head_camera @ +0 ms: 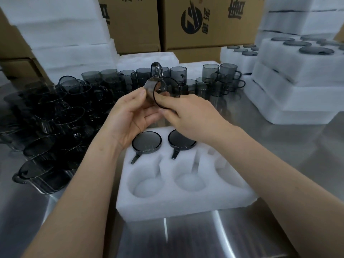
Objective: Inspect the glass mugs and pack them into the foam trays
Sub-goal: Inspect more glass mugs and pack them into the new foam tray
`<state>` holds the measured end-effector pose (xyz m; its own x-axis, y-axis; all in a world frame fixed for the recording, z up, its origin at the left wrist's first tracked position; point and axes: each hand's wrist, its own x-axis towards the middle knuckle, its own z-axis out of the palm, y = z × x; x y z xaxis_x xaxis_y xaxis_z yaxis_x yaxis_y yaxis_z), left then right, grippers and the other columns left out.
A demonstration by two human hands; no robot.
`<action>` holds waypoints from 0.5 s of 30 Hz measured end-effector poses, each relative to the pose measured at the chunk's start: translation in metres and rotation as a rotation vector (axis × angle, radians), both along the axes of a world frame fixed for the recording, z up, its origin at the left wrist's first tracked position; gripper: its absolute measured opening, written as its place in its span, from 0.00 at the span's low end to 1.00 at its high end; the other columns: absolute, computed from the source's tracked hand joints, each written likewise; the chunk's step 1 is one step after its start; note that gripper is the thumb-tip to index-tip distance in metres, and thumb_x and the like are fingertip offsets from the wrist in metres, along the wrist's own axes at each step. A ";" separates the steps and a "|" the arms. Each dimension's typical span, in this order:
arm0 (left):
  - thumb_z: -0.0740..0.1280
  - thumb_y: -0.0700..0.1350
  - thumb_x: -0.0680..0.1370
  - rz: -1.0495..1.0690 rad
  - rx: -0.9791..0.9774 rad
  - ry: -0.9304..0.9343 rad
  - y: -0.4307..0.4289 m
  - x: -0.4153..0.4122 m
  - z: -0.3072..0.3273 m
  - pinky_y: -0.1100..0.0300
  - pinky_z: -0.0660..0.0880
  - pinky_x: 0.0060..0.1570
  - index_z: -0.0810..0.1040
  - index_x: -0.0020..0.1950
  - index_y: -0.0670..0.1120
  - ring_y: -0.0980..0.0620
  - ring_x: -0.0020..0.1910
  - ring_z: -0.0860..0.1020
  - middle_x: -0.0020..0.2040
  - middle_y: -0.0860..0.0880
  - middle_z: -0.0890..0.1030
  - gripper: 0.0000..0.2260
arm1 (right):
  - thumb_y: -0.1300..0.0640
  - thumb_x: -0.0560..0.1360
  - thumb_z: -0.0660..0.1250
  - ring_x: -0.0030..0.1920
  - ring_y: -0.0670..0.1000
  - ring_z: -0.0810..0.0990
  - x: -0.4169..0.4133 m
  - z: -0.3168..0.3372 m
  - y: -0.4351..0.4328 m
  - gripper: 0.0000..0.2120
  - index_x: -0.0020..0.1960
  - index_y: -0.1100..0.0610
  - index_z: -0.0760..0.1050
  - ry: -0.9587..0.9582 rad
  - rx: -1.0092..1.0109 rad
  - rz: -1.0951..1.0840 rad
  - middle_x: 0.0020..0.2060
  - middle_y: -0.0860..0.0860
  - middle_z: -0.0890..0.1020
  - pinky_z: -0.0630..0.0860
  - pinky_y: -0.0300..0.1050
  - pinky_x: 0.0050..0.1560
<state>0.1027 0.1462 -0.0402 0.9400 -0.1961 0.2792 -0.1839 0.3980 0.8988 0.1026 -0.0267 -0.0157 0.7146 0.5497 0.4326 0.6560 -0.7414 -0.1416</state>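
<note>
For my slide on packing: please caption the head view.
Left hand and right hand hold a glass mug above a foam tray holding two mugs.

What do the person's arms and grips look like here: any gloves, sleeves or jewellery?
The left grip and right grip are bare hands, with no gloves, rings or tape showing. The left forearm and right forearm are uncovered all the way to the frame edge. No sleeve, watch or wristband is in view.

bare left forearm, bare right forearm
</note>
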 end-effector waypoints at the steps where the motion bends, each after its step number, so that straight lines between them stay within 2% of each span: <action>1: 0.56 0.43 0.82 0.011 0.009 0.002 0.000 0.000 0.000 0.53 0.80 0.53 0.77 0.58 0.40 0.41 0.57 0.81 0.58 0.38 0.82 0.13 | 0.48 0.82 0.54 0.49 0.59 0.76 0.000 0.000 0.000 0.21 0.74 0.36 0.60 0.024 0.012 0.020 0.45 0.49 0.79 0.68 0.49 0.42; 4: 0.58 0.44 0.81 0.029 0.026 0.005 -0.001 0.000 -0.002 0.52 0.80 0.53 0.77 0.57 0.39 0.41 0.57 0.82 0.58 0.39 0.82 0.12 | 0.53 0.82 0.58 0.37 0.47 0.71 0.001 0.002 -0.003 0.20 0.71 0.38 0.68 0.151 0.097 0.104 0.32 0.39 0.71 0.69 0.45 0.43; 6: 0.59 0.44 0.80 0.026 0.023 -0.003 -0.001 -0.001 -0.002 0.53 0.81 0.52 0.78 0.56 0.40 0.41 0.56 0.82 0.57 0.40 0.83 0.12 | 0.55 0.81 0.61 0.33 0.41 0.70 0.006 0.001 -0.006 0.19 0.69 0.40 0.72 0.214 0.165 0.142 0.30 0.36 0.69 0.67 0.38 0.42; 8: 0.60 0.44 0.79 0.027 0.004 -0.005 -0.002 -0.001 -0.001 0.53 0.81 0.51 0.78 0.58 0.40 0.41 0.56 0.82 0.56 0.41 0.83 0.13 | 0.57 0.80 0.62 0.34 0.35 0.71 0.008 0.001 -0.007 0.19 0.68 0.42 0.74 0.288 0.228 0.169 0.31 0.33 0.72 0.65 0.29 0.41; 11: 0.62 0.44 0.77 0.035 -0.034 -0.009 -0.003 -0.001 -0.001 0.53 0.81 0.50 0.77 0.61 0.41 0.40 0.56 0.82 0.55 0.42 0.83 0.14 | 0.64 0.79 0.63 0.37 0.36 0.72 0.009 0.002 -0.008 0.17 0.62 0.48 0.79 0.419 0.353 0.237 0.32 0.33 0.74 0.67 0.30 0.45; 13: 0.63 0.44 0.77 0.032 -0.049 -0.020 -0.003 -0.002 -0.001 0.53 0.81 0.50 0.78 0.60 0.42 0.40 0.56 0.82 0.56 0.42 0.83 0.14 | 0.68 0.77 0.63 0.32 0.38 0.69 0.009 0.002 -0.008 0.18 0.60 0.51 0.80 0.508 0.438 0.272 0.29 0.36 0.74 0.66 0.28 0.39; 15: 0.63 0.43 0.76 0.022 -0.073 -0.030 -0.004 -0.002 -0.001 0.54 0.80 0.50 0.78 0.61 0.42 0.40 0.56 0.82 0.56 0.42 0.84 0.14 | 0.71 0.76 0.62 0.28 0.39 0.67 0.009 0.003 -0.008 0.21 0.63 0.52 0.79 0.589 0.518 0.287 0.31 0.40 0.74 0.65 0.28 0.32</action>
